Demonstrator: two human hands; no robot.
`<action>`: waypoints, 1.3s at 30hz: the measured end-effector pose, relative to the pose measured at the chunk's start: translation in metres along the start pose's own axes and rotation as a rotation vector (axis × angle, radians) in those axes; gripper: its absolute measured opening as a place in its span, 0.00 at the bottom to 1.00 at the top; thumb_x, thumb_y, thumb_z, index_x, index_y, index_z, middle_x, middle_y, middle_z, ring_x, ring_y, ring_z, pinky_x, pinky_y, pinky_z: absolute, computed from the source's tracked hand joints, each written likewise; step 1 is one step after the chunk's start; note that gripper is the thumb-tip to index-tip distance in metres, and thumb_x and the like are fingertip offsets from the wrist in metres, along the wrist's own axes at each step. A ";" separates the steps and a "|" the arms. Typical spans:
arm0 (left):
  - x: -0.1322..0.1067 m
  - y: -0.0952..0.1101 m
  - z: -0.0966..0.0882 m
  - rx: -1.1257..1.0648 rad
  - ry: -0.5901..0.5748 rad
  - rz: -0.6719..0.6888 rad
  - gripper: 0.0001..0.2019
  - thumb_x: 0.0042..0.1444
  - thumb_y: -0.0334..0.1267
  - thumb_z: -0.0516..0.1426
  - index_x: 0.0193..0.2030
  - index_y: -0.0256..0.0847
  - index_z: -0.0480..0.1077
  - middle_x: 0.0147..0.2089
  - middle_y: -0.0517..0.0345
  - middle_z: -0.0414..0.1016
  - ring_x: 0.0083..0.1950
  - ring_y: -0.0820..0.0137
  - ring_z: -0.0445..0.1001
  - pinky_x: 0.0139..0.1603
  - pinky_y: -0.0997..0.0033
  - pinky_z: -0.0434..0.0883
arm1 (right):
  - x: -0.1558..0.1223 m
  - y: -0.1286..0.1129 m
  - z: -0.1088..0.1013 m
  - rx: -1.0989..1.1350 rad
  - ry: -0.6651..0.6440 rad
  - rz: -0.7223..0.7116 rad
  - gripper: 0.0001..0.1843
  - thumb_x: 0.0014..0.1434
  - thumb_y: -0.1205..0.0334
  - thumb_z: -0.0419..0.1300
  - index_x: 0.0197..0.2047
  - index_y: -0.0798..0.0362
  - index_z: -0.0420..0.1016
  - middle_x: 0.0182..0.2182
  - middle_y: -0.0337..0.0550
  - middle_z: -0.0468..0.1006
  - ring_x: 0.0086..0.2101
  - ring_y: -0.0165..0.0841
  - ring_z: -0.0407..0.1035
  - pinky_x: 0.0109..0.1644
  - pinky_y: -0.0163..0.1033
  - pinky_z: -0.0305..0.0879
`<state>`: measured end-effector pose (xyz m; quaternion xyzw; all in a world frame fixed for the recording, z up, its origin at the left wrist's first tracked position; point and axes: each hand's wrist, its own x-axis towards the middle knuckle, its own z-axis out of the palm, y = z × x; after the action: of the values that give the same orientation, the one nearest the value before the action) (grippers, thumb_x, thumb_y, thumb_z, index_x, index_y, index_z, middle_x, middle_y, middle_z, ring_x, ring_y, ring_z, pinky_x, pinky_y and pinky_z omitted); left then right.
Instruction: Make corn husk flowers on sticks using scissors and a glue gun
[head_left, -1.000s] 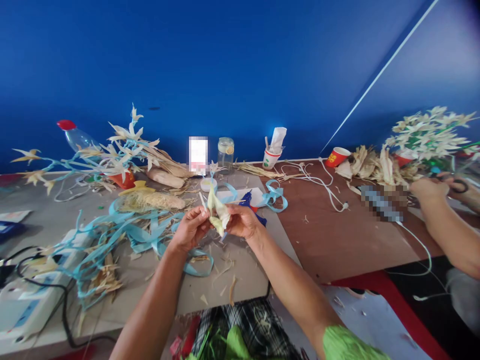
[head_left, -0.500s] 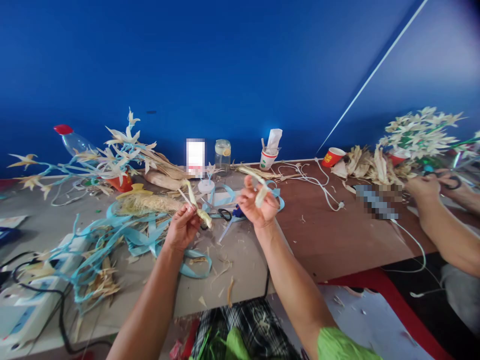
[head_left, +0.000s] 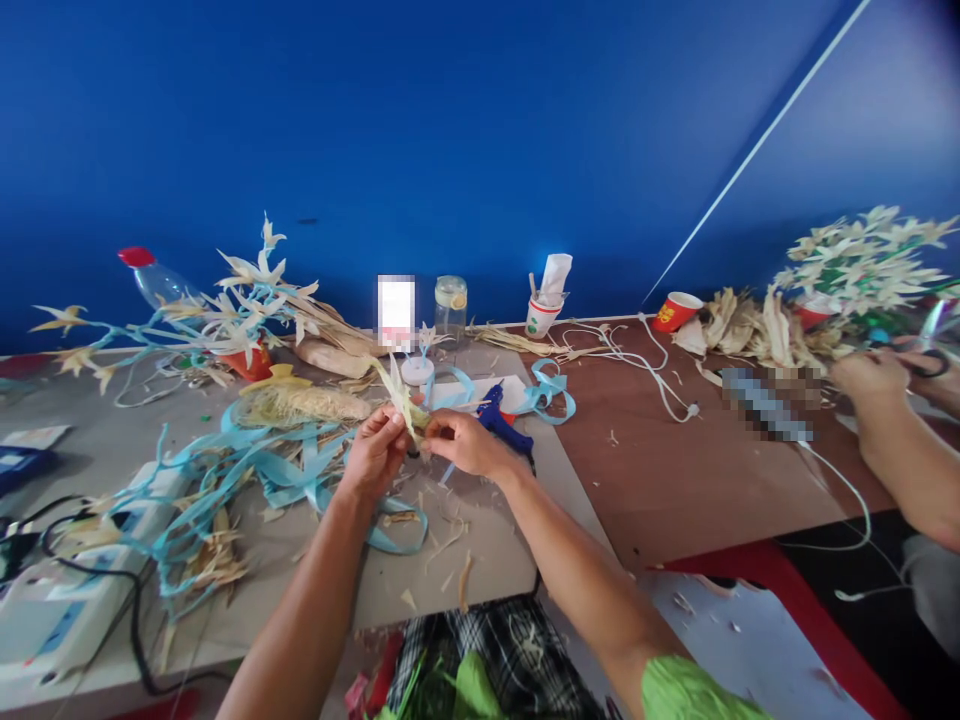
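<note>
Pale corn husk strips (head_left: 403,393) are bunched between my two hands above the table. My left hand (head_left: 375,455) pinches them near their lower part, thumb on top. My right hand (head_left: 466,443) has its fingertips closed on the right side of the same bunch, and its fingers partly hide what they grip. Just behind the right wrist lies a blue glue gun (head_left: 504,420). Light blue ribbon (head_left: 300,465) spreads in loops to the left of my hands. A small white stand (head_left: 417,371) is beyond the husks.
Husk flowers (head_left: 255,270) stand at the back left beside a red-capped bottle (head_left: 157,282). A glass jar (head_left: 451,305), a paper cup (head_left: 541,316) and white cables (head_left: 637,365) line the back. At right, a co-worker's hands (head_left: 874,378) hold scissors (head_left: 930,365). A power strip (head_left: 127,545) sits at left.
My right hand has come down and left, from raised with fingers spread to closed on the husk beside my left hand. The glue gun now shows more fully. The view has shifted slightly.
</note>
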<state>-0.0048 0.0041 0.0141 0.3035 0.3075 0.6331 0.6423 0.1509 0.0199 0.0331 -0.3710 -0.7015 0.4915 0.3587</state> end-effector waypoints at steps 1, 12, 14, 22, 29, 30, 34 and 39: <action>0.000 0.000 0.000 -0.010 -0.006 0.005 0.08 0.44 0.34 0.64 0.27 0.36 0.69 0.29 0.60 0.72 0.20 0.84 0.58 0.22 0.81 0.61 | 0.001 0.002 -0.001 0.019 0.015 0.021 0.08 0.47 0.61 0.61 0.22 0.54 0.68 0.20 0.33 0.65 0.24 0.25 0.57 0.29 0.32 0.53; 0.000 0.002 0.002 -0.034 -0.021 -0.005 0.08 0.47 0.33 0.63 0.28 0.36 0.67 0.51 0.49 0.74 0.21 0.85 0.58 0.41 0.67 0.72 | 0.011 0.028 -0.071 -0.125 0.878 0.176 0.09 0.48 0.55 0.57 0.29 0.52 0.68 0.34 0.45 0.71 0.32 0.32 0.64 0.33 0.36 0.60; 0.000 0.001 0.003 -0.021 -0.028 -0.010 0.08 0.47 0.33 0.63 0.28 0.36 0.67 0.51 0.48 0.74 0.21 0.85 0.58 0.41 0.67 0.72 | 0.010 0.028 -0.075 -0.156 0.915 0.182 0.09 0.48 0.56 0.57 0.30 0.52 0.69 0.35 0.47 0.71 0.34 0.33 0.65 0.34 0.36 0.61; -0.004 -0.002 0.006 0.052 -0.079 -0.116 0.09 0.44 0.35 0.65 0.24 0.35 0.69 0.33 0.58 0.75 0.21 0.84 0.60 0.35 0.72 0.70 | 0.010 0.019 -0.018 0.333 0.169 0.188 0.15 0.43 0.51 0.64 0.23 0.54 0.68 0.16 0.31 0.61 0.20 0.24 0.53 0.26 0.33 0.48; 0.000 -0.009 0.001 0.123 -0.073 -0.153 0.09 0.45 0.37 0.64 0.27 0.33 0.72 0.22 0.62 0.67 0.22 0.81 0.62 0.32 0.75 0.68 | 0.008 0.020 -0.002 0.329 0.150 0.180 0.11 0.42 0.57 0.65 0.22 0.54 0.70 0.18 0.32 0.65 0.22 0.24 0.55 0.28 0.33 0.49; 0.000 -0.008 0.001 0.122 -0.070 -0.158 0.09 0.45 0.37 0.64 0.27 0.33 0.71 0.23 0.61 0.68 0.22 0.81 0.62 0.32 0.76 0.67 | 0.007 0.019 -0.001 0.392 0.122 0.202 0.11 0.41 0.58 0.66 0.21 0.55 0.70 0.17 0.32 0.65 0.22 0.24 0.54 0.27 0.33 0.48; -0.003 -0.003 0.004 0.075 -0.083 -0.190 0.10 0.43 0.36 0.65 0.25 0.33 0.69 0.24 0.61 0.68 0.22 0.82 0.61 0.29 0.77 0.66 | 0.005 0.015 -0.006 0.805 -0.065 0.299 0.13 0.38 0.59 0.68 0.20 0.55 0.68 0.17 0.32 0.64 0.20 0.22 0.51 0.26 0.33 0.49; -0.002 0.002 0.003 0.019 -0.048 -0.142 0.10 0.41 0.34 0.66 0.24 0.34 0.69 0.26 0.60 0.68 0.22 0.82 0.61 0.26 0.79 0.63 | 0.008 0.017 -0.029 1.207 0.057 0.142 0.09 0.45 0.62 0.66 0.24 0.52 0.68 0.25 0.32 0.68 0.19 0.21 0.48 0.28 0.33 0.57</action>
<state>-0.0039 0.0021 0.0180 0.3020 0.3189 0.5756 0.6898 0.1751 0.0428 0.0258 -0.1609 -0.2627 0.8151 0.4906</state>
